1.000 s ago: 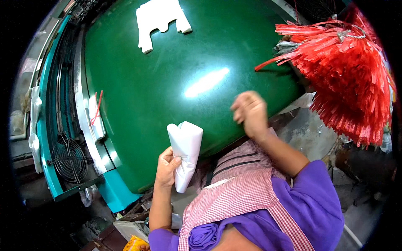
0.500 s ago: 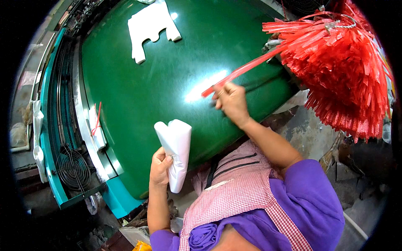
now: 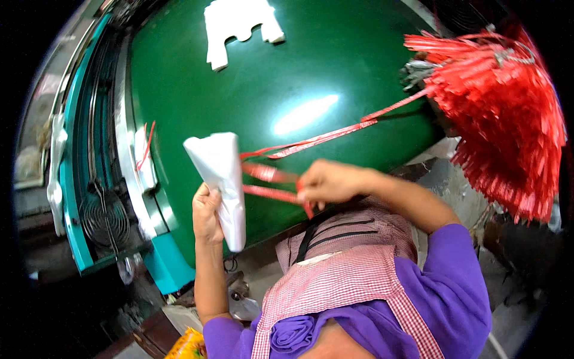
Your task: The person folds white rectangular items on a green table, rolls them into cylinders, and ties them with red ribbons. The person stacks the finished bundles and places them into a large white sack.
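Note:
My left hand (image 3: pixel 207 214) is closed round a folded bundle of white plastic bags (image 3: pixel 228 185), which stands tilted over the near edge of the green table. In my right hand (image 3: pixel 332 181) is the end of a red plastic strip (image 3: pixel 272 192), pinched between the fingers and partly blurred. Red lengths run from the bundle's right side to these fingers; whether they pass behind the bundle is hidden. Another red length stretches from the bundle across the table to a large hank of red strips (image 3: pixel 502 125) at the right.
A stack of white vest-shaped plastic bags (image 3: pixel 242 24) lies at the far side of the green table (image 3: pixel 173 102). Along the left edge, a teal machine frame (image 3: pixel 78 173) carries a wire coil (image 3: pixel 103 222). Nearby rests a white bundle with a red tie (image 3: pixel 144 164).
My right hand has drawn the red strip down and toward the white bundle, and red lengths now meet its side. The left hand still holds the bundle, shifted slightly left in view.

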The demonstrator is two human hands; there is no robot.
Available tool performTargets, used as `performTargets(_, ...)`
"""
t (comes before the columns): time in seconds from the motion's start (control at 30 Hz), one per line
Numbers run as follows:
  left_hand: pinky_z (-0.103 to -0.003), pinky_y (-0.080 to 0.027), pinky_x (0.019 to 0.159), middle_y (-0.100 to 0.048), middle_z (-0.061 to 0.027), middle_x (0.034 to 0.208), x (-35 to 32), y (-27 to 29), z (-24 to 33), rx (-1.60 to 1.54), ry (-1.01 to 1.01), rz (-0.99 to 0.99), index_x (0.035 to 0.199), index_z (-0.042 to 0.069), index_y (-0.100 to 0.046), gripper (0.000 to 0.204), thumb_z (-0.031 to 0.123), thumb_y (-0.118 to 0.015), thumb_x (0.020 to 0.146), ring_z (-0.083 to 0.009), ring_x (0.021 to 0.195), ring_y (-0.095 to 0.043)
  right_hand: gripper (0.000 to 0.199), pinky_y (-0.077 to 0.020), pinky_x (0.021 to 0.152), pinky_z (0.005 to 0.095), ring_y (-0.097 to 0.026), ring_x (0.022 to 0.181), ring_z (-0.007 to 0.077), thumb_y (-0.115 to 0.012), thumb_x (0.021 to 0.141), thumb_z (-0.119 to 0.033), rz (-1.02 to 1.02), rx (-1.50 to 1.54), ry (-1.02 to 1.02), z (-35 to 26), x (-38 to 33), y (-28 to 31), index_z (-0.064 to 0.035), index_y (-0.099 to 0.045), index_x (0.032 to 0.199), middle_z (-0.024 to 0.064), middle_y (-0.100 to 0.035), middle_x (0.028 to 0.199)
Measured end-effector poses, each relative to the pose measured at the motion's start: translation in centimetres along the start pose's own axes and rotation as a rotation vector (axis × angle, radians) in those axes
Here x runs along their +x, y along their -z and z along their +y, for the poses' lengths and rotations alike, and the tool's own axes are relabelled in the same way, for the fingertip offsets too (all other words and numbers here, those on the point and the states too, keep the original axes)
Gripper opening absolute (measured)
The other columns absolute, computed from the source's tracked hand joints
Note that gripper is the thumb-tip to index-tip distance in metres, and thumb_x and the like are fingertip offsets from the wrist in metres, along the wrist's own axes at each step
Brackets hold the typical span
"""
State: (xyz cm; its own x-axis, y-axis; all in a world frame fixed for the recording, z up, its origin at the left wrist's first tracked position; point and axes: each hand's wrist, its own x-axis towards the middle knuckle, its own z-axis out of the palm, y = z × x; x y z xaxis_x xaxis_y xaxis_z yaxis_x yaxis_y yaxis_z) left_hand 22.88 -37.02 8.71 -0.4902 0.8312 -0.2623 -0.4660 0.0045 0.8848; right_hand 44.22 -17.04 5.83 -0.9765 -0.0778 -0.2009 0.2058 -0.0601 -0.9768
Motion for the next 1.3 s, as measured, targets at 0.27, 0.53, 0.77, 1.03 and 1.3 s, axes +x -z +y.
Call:
performTargets(0.27, -0.029, -0.053, 0.077, -0.062, -0.0093, 0.104, -0.7, 2.3, -3.8, -0.078, -0.119, 0.113, 0.12, -0.002, -0.049, 0.036, 0.014, -0.059, 0.089, -0.0167, 0.088, -0.062, 0.022, -0.0478, 0.086, 0.0385, -0.058, 0.1, 0.0225, -0.046, 0.095, -0.017, 1.037, 0.671, 0.668, -2.8, 3.2, 13.0, -0.0034, -0.055, 0.11, 0.017, -0.06, 0.106)
performTargets(0.53, -0.031, -0.053, 0.069, -0.06, -0.0093, 0.096, 4.1, -4.5, -5.3, 0.098, -0.186, -0.051, 0.116, -0.001, -0.047, 0.027, 0.007, -0.053, 0.09, -0.0171, 0.082, -0.061, 0.023, -0.0466, 0.059, 0.0439, -0.06, 0.064, 0.0346, -0.056, 0.085, -0.023, 0.458, -0.44, 0.398, 1.3, -0.1, -0.4, -0.0014, -0.061, 0.078, 0.0191, -0.061, 0.068)
performTargets(0.77, -0.029, -0.046, 0.072, -0.063, -0.0069, 0.087, 6.8, -5.7, -3.9, 1.021, -0.172, -0.162, 0.097, -0.005, -0.062, 0.019, 0.002, -0.059, 0.079, -0.0123, 0.081, -0.056, 0.021, -0.0479, 0.067, 0.0399, -0.06, 0.077, 0.0302, -0.059, 0.082, -0.018, 0.377, -0.566, 0.618, 1.3, 0.2, 0.8, 0.0016, -0.063, 0.075, 0.0153, -0.062, 0.084)
performTargets(1.03, -0.031, -0.046, 0.069, -0.061, -0.0109, 0.093, 5.7, -5.5, -9.5, 0.925, -0.542, -0.093, 0.104, -0.005, -0.057, 0.021, 0.006, -0.058, 0.087, -0.0181, 0.076, -0.057, 0.02, -0.0466, 0.046, 0.0278, -0.058, 0.054, 0.0129, -0.055, 0.081, -0.012, 0.18, 0.296, 0.007, 0.9, 4.4, 3.6, 0.0022, -0.065, 0.073, 0.0096, -0.062, 0.065)
performTargets(1.3, -0.019, -0.039, 0.056, -0.06, 0.0005, 0.073, 6.0, -3.6, -8.0, 0.452, -0.191, 0.013, 0.087, -0.003, -0.064, 0.008, 0.004, -0.06, 0.087, -0.0049, 0.062, -0.05, 0.011, -0.049, 0.06, 0.046, -0.061, 0.067, 0.0312, -0.059, 0.074, -0.01, 0.629, -0.899, 0.751, 0.8, 4.0, -1.4, -0.0015, -0.058, 0.068, 0.014, -0.06, 0.077)
